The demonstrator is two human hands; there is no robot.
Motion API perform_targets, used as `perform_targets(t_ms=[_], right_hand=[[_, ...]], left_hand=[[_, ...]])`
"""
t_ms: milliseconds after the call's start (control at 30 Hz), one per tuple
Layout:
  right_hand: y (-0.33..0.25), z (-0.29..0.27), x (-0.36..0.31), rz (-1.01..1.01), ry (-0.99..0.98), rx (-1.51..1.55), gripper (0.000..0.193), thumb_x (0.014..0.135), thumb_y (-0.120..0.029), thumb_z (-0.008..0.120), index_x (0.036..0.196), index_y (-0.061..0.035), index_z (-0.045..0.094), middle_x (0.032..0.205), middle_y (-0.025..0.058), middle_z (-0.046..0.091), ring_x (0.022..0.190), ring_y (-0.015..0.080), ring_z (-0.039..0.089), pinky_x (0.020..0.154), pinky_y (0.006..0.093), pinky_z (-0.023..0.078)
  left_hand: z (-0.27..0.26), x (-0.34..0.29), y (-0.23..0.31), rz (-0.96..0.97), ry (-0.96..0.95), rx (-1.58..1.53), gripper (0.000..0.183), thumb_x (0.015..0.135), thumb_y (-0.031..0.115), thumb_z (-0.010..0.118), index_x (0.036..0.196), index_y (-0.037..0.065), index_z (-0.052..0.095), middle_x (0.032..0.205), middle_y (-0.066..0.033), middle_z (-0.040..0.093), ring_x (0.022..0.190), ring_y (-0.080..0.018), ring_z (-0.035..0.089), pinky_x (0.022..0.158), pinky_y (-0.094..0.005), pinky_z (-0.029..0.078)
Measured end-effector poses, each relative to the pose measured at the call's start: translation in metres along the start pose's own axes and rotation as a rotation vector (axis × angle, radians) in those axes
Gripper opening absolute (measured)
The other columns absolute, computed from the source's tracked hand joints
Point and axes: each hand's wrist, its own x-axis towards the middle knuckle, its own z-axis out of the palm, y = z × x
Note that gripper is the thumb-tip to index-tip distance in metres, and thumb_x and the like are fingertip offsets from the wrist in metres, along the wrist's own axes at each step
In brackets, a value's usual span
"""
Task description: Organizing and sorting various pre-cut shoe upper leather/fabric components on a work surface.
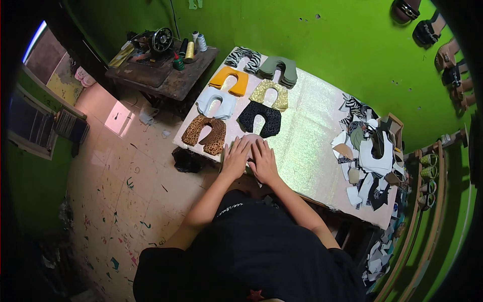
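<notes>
Both my hands lie flat at the table's near edge on a greyish-pink cut piece [251, 138], mostly hidden under them. My left hand [236, 158] covers its left side with fingers stretched out. On the other side, my right hand [264, 161] is laid out the same way, thumb toward the left hand. Beyond them, U-shaped cut pieces sit in two columns: leopard-print [193, 132], white [203, 104], orange [218, 79] and zebra-print [234, 59] on the left; black patterned [272, 124], gold glitter [258, 94] and green [290, 73] on the right.
Scraps [376, 160] are heaped on the right of the table, which has a shiny cover [307, 146]. A sewing machine [151, 43] stands on a wooden table [176, 80] at the far left, with thread spools [189, 51]. Sandals [428, 31] hang on the right wall. Bits litter the floor [110, 196].
</notes>
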Motion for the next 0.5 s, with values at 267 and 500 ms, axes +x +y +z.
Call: perform_targets(t_ms=[267,500], right_hand=[[0.008,0.016,0.0,0.063,-0.095,-0.06,0.071,0.079,-0.043,0.047,0.133,-0.0032,0.025,0.14,0.0177,0.016,0.129,0.0372,0.012,0.1,0.0548,0.013],[0.043,0.019,0.0,0.049,0.025,0.423,0.067,0.082,-0.044,0.042,0.132,-0.0022,0.024,0.139,0.0199,0.016,0.129,0.0383,0.011,0.103,0.0488,0.011]], left_hand=[[0.02,0.0,-0.015,0.03,-0.043,-0.037,0.061,0.079,0.02,0.051,0.135,0.014,0.026,0.143,-0.0073,0.014,0.132,-0.0276,0.011,0.102,-0.05,0.015],[0.021,0.02,-0.033,-0.004,-0.271,-0.236,0.062,0.082,0.032,0.047,0.137,0.016,0.022,0.145,-0.0046,0.007,0.133,-0.0257,0.001,0.102,-0.0519,-0.001]])
